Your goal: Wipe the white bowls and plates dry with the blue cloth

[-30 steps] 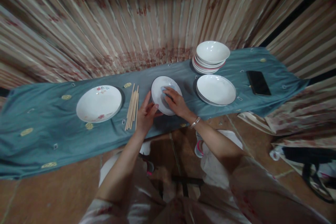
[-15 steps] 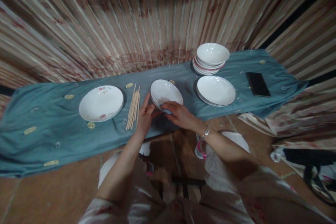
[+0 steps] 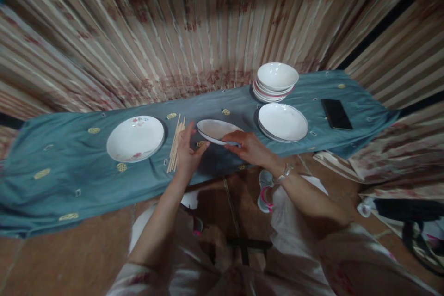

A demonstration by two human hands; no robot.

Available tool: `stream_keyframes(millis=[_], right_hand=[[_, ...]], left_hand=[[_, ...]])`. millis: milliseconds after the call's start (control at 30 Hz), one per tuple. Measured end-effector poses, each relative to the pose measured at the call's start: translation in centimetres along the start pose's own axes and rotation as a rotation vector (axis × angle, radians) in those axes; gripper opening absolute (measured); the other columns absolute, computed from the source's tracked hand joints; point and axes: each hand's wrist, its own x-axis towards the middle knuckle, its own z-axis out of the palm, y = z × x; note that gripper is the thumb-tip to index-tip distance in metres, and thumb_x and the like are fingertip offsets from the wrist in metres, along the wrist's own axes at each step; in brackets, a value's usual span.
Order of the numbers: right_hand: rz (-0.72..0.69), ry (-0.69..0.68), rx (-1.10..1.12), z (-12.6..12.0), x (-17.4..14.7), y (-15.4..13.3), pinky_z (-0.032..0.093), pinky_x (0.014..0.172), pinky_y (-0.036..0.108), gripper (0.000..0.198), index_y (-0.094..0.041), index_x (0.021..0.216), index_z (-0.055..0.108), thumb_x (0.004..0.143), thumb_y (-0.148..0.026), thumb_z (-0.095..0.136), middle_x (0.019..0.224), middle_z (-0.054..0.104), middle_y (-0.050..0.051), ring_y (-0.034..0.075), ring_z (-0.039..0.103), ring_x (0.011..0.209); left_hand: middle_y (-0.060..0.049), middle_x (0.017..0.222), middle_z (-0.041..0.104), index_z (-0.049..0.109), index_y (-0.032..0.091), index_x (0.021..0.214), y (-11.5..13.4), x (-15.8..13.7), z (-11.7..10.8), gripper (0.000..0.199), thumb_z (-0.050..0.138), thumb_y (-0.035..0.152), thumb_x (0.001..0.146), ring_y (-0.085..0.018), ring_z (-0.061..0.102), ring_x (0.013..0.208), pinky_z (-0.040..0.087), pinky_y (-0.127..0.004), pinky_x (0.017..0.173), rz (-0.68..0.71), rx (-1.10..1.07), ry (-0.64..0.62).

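A white plate with a dark rim (image 3: 217, 128) is tilted above the cloth in front of me, its far side raised. My right hand (image 3: 248, 148) is closed on the plate's near right edge, thumb and fingers on either side of it. Something pale blue shows at these fingers; I cannot make out what it is. My left hand (image 3: 189, 152) is open beside the plate's left edge, fingers spread and thumb pointing toward the plate. Behind that hand lie several wooden chopsticks (image 3: 172, 157), partly covered by its fingers.
On the teal tablecloth (image 3: 86, 180), a flowered plate (image 3: 135, 138) sits at left. To the right are stacked white plates (image 3: 282, 122), a stack of bowls (image 3: 277, 76) and a black phone (image 3: 336, 114). A pleated curtain (image 3: 208, 32) hangs behind the table.
The plate has tipped from nearly flat to steeply tilted. My left hand has come away from its edge and opened, and my right hand has shifted right to the plate's edge.
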Motion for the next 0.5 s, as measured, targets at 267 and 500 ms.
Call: stream_keyframes(millis=[267, 500], right_hand=[[-0.006, 0.004, 0.061, -0.3, 0.7, -0.4, 0.054, 0.094, 0.035, 0.017, -0.023, 0.101, 0.079, 0.088, -0.027, 0.067, 0.104, 0.08, 0.005, 0.023, 0.074, 0.099], [-0.014, 0.079, 0.053, -1.4, 1.3, -0.6, 0.052, 0.1, 0.037, 0.023, -0.025, 0.11, 0.076, 0.088, -0.028, 0.07, 0.114, 0.077, 0.005, 0.023, 0.071, 0.109]], left_hand=[[-0.009, 0.111, 0.07, 0.074, 0.023, 0.1, 2.7, 0.4, -0.1, 0.023, 0.059, 0.04, 0.093, -0.028, 0.059, 0.12, 0.038, -0.05, 0.115, 0.248, 0.115, -0.202], [-0.001, 0.082, 0.07, 0.071, 0.025, 0.078, 2.9, 1.1, 1.0, 0.017, 0.068, 0.04, 0.085, -0.023, 0.066, 0.088, 0.037, -0.046, 0.116, 0.077, -0.049, -0.159]])
